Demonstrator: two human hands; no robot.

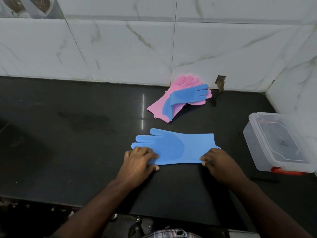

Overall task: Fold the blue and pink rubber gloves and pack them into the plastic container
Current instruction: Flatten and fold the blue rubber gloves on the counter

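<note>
- Blue glove (173, 146) lies flat on the dark bench (68, 134), fingers pointing left and cuff to the right, directly in front of the person.
- Left hand (139, 160) pinches the near edge of that glove at the finger end, thumb under the edge and curled fingers on top.
- Right hand (216, 160) grips the near corner at the cuff end, fingertips curled over the rubber and lifting the edge slightly off the bench.
- Second blue glove (181, 97) rests farther back, draped across the pink gloves (171, 100), its fingers pointing right toward the wall.
- Those pink gloves lie in a loose stack against the foot of the marble-tiled wall (120, 48), well apart from the glove in hand.
- Plastic container (274, 143), clear and lidless with a red latch (286, 170) at its near end, stands at the right edge of the bench, near the right hand but not touching it.
- Checked cloth (171, 234) shows at the bottom edge of the frame.
</note>
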